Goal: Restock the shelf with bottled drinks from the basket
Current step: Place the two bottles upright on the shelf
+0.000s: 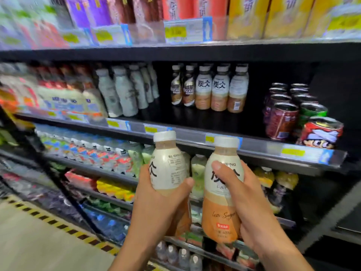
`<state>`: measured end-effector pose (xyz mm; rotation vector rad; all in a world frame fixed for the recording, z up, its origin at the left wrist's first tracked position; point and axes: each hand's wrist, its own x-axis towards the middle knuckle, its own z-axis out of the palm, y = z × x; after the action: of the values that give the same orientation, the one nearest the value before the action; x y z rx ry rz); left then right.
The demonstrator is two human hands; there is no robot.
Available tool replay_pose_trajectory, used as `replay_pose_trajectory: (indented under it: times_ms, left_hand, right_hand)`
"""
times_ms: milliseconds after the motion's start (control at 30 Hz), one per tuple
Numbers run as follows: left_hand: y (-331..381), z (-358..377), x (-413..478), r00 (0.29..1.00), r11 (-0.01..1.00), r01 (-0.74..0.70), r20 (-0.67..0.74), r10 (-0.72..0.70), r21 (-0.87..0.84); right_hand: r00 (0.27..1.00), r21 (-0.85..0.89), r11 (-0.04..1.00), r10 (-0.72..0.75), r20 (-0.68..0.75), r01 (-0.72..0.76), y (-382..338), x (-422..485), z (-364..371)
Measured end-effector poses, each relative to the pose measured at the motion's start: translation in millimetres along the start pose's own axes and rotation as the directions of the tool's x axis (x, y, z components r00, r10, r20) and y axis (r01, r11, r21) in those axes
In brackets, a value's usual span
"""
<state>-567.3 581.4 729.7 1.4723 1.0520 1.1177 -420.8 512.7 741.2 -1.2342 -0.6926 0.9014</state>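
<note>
Each of my hands holds a white-and-orange latte bottle upright in front of the shelves. My left hand grips the left bottle around its lower half. My right hand wraps the right bottle, thumb across its label. Both bottles hover just below the front rail of the middle shelf. On that shelf stand three matching latte bottles in a row, set back from the edge. The basket is out of view.
Dark coffee bottles stand left of the latte row, pale grey bottles further left. Stacked cans fill the shelf's right end. Bare dark shelf lies in front of and right of the lattes. Lower shelves hold water and juice bottles.
</note>
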Motion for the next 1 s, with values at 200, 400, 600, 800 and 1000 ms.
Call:
replay_pose_trajectory:
  times_ms: [200,400,600,800,1000]
  left_hand:
    - [11.6,-17.9,60.8,0.995,0.998,-0.047,0.085,0.051,-0.045]
    - [36.2,11.5,125.5,0.977,0.983,-0.077,0.183,0.107,-0.168]
    - [55.0,45.1,185.4,0.962,0.971,-0.079,0.236,0.133,-0.224]
    - [45.3,79.6,250.1,0.975,0.982,-0.068,0.199,0.104,-0.179]
    - [27.7,116.5,310.0,0.95,0.981,-0.173,0.247,0.189,-0.086]
  right_hand:
    - [0.999,-0.004,0.999,-0.036,-0.022,0.036,-19.1,36.3,37.4]
    - [0.99,-0.065,0.99,-0.13,-0.06,0.126,-59.4,90.1,44.2]
    - [0.995,-0.033,0.998,-0.054,-0.089,0.052,-89.4,151.5,43.8]
    - [0.938,-0.057,0.993,-0.114,-0.327,0.101,-85.0,224.8,48.1]
    - [0.936,-0.228,0.972,-0.131,-0.326,0.056,-75.2,273.5,34.9]
